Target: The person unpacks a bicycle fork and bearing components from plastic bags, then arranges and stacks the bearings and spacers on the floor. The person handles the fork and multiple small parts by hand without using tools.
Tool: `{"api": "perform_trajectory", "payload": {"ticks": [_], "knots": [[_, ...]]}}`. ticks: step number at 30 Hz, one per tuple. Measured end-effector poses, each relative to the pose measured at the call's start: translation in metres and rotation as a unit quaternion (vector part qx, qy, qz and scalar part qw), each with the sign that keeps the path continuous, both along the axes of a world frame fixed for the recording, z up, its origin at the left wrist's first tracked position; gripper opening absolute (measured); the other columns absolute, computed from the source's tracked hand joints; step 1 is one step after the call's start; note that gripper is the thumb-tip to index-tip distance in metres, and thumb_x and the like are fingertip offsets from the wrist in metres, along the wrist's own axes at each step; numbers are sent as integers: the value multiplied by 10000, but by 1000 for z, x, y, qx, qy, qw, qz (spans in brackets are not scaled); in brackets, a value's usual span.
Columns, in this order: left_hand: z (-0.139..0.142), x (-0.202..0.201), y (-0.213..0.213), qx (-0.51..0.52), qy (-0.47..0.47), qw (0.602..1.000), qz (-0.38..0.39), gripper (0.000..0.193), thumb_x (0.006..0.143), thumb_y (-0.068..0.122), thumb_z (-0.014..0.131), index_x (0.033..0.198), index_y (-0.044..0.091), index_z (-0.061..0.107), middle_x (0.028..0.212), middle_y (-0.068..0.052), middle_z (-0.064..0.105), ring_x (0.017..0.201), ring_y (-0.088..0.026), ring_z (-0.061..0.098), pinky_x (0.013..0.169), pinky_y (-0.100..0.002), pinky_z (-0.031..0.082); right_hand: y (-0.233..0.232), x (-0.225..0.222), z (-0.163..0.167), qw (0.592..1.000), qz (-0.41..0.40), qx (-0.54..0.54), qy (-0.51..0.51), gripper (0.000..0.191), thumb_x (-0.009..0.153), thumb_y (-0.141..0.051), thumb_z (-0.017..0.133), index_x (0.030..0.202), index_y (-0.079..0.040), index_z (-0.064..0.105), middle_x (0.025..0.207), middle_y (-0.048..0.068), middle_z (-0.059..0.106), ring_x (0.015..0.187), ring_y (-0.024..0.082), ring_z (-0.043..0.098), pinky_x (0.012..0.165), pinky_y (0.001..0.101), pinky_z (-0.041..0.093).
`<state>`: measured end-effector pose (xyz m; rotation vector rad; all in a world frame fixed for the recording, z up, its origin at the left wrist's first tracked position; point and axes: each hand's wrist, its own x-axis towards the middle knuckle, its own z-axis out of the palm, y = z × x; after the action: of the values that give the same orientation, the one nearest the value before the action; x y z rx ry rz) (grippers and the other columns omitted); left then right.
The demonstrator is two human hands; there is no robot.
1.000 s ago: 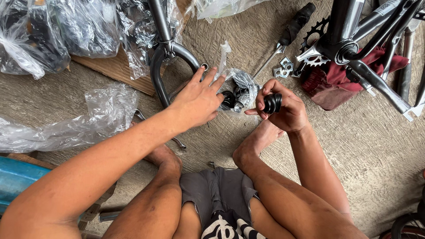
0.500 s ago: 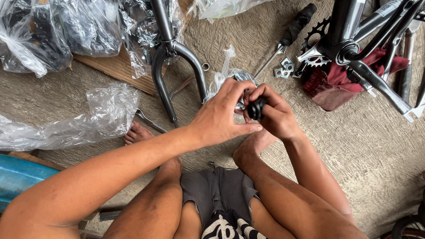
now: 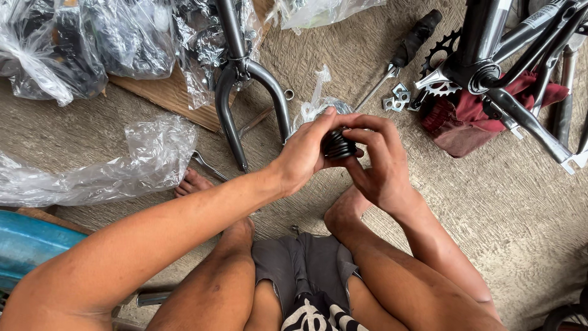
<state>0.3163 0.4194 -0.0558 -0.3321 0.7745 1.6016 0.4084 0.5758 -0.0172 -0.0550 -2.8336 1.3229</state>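
My left hand (image 3: 305,154) and my right hand (image 3: 378,160) meet in front of me, both gripping a small stack of black ring-shaped bicycle parts (image 3: 337,146). The fingers of both hands wrap around it, so most of the stack is hidden. Just behind my hands lies a small clear plastic bag (image 3: 316,105) on the concrete floor. A grey bicycle fork (image 3: 235,92) lies to the left of the bag.
A bicycle frame with chainring (image 3: 484,67) rests on a red cloth (image 3: 465,119) at the right. A screwdriver (image 3: 401,54) and small metal plates (image 3: 397,98) lie nearby. Crumpled plastic wraps (image 3: 116,165) sit left, a blue object (image 3: 30,245) at lower left.
My left hand came off the plastic bag on the floor and joined my right hand on the black parts. Both hands have lifted slightly toward me.
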Motion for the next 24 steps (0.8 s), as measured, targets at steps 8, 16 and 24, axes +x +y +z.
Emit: {"api": "perform_trajectory", "payload": {"ticks": [8, 16, 24], "knots": [[-3, 8, -7, -10, 67, 998, -10, 556, 1107, 382, 322, 1346, -29, 611, 1139, -91, 693, 1032, -162, 692, 973, -357, 609, 6, 9, -8, 1000, -17, -7, 20, 427, 815, -3, 829, 1175, -38, 602, 1121, 136, 593, 1070, 286, 626, 1191, 553, 486], [14, -4, -13, 19, 311, 934, -174, 451, 992, 201, 523, 1396, 2, 516, 1242, -143, 623, 1155, -205, 628, 1017, -366, 534, 17, 13, -14, 999, -23, -33, 17, 282, 867, -17, 825, 1070, -24, 630, 1014, 113, 674, 992, 244, 690, 1152, 519, 526], [15, -8, -10, 46, 315, 935, -157, 450, 1011, 158, 653, 1413, 28, 498, 1290, -122, 607, 1233, -187, 637, 1082, -343, 572, 23, 19, -18, 996, -45, -82, -5, 177, 909, 11, 762, 1050, -1, 656, 1035, 114, 710, 1019, 238, 718, 1167, 531, 530]]}}
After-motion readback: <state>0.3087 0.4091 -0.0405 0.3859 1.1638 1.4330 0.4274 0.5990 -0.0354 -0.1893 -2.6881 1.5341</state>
